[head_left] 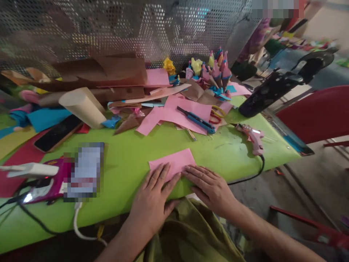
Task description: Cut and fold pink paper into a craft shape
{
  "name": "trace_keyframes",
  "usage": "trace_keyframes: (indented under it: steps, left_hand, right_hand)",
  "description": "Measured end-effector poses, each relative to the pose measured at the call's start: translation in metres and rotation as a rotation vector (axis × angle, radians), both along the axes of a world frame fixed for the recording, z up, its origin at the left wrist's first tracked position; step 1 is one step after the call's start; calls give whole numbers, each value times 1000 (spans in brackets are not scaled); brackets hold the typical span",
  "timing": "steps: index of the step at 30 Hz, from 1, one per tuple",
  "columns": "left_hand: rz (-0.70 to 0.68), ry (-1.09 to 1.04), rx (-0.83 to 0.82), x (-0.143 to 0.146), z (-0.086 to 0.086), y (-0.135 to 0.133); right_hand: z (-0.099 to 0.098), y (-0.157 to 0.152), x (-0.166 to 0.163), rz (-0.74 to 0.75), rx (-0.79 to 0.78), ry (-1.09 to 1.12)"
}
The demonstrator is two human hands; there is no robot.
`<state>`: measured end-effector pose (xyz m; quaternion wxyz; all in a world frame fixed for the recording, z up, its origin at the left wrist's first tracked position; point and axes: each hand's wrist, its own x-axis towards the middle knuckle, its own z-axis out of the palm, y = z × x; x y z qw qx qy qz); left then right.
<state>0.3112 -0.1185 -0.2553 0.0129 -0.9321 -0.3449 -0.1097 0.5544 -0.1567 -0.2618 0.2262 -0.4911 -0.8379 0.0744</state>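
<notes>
Lying flat on the green worktop (117,156), a small pink paper (177,160) is found just below and right of the centre of the frame. Its longer side runs from left to right, with the right end rising a little toward the top of the frame. Whether it is one layer or folded, one cannot tell.

Both hands touch this paper from its near side, so it lies ahead of the palms, toward the upper part of the frame. The left hand (152,198) reaches over the left part, and its fingers cover more of the surface. The right hand (215,187) comes from the lower right, and only its fingertips meet the near right corner. Neither hand is clearly nearer, since both are in contact, but the left one lies further over the paper. Between the two sets of fingertips there is only a narrow gap.

The grip of each hand is open: the fingers are stretched and nearly flat, the thumbs stand apart, and nothing appears to be pinched. The far edge of the paper is free along its length.

Beyond it, well apart, a blue cutter (200,122) rests on larger pink sheets (174,109), and a glue gun (253,138) lies toward the right of the frame.
</notes>
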Motion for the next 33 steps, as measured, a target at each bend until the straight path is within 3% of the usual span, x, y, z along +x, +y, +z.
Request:
trace_keyframes:
  steps: [10,15,23,29,33]
  left_hand:
    - [53,8,4,-34,10,-14]
    - [95,-99,-25,-34,16,-18]
    - [289,-434,-154,-17,22,7]
    - [320,-475,-287,-22,22,13]
    - [317,-481,-317,-25,22,14]
  right_hand:
    - [-3,-2,2,-9,-3,-6]
    - [2,3,3,-9,5,16]
    - [25,52,-7,3,-39,-48]
    - [30,78,-17,131,-165,-67]
    - [34,81,-19,113,-179,-94]
